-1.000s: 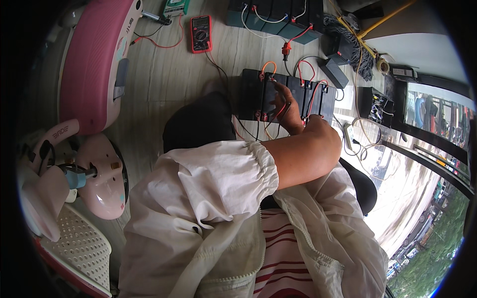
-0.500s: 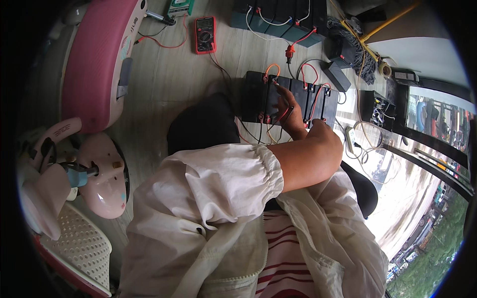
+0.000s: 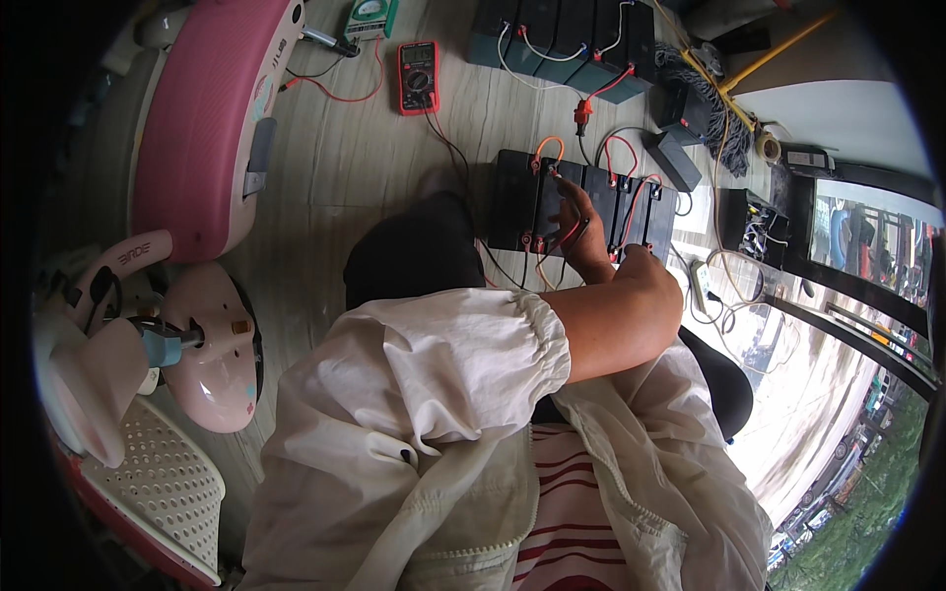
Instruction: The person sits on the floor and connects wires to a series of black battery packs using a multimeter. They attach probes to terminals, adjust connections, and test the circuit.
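My forearms cross over a row of black block batteries [image 3: 509, 202] joined by short orange and red wires. My right hand [image 3: 583, 225] comes out beyond my left forearm, over the row's left part. Its fingers are closed on a thin test probe at a far-side terminal; most of the probe is hidden, and a dark and red lead loops by the palm. My left hand [image 3: 647, 266] is bent in a closed shape at the row's near right edge, by a terminal; what it holds is hidden. A red-framed multimeter [image 3: 419, 79] lies to the left, its leads running toward the batteries.
A second battery group [image 3: 532, 44] with white wires stands farther off. A green meter [image 3: 372, 17] lies far left. The pink scooter [image 3: 192, 128] flanks my left side. A mop head [image 3: 724, 113], a black adapter [image 3: 673, 163] and a power strip [image 3: 702, 286] are at right.
The whole scene has shifted slightly down and right in the picture. My hands keep nearly the same places against the batteries.
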